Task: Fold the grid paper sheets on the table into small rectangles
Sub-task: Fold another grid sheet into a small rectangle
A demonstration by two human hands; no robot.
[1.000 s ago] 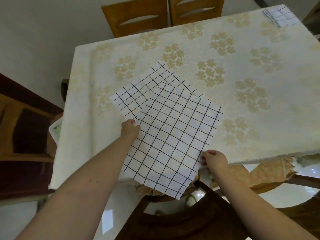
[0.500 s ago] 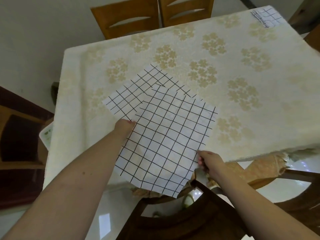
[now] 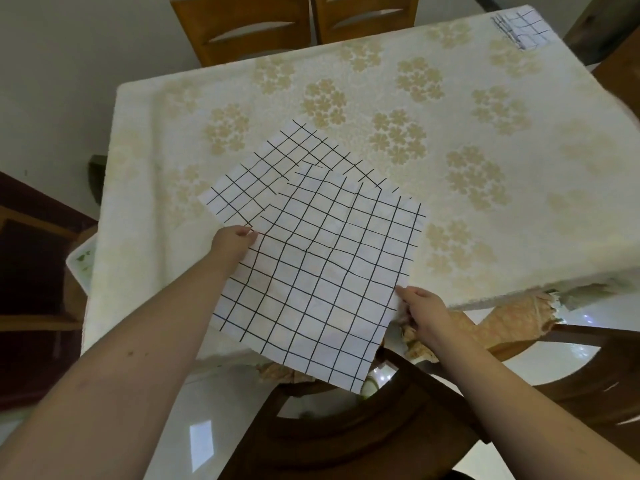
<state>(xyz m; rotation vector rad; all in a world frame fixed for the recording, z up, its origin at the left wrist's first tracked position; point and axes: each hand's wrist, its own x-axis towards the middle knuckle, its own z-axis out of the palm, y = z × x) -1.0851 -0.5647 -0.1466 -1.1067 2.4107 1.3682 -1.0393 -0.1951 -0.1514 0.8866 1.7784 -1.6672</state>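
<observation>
Two wooden chairs (image 3: 294,26) behind floral tablecloth (image 3: 485,140); dark chair (image 3: 346,438) nearest.

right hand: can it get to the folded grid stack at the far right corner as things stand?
Probably not straight away. The right hand grips the top sheet at the near edge; the folded stack lies across the table. Nothing blocks the path, but it looks like a long lean.

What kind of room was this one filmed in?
Probably a home dining room: a table under a floral tablecloth, wooden dining chairs pushed in at the far side, and a glossy tiled floor below.
</observation>
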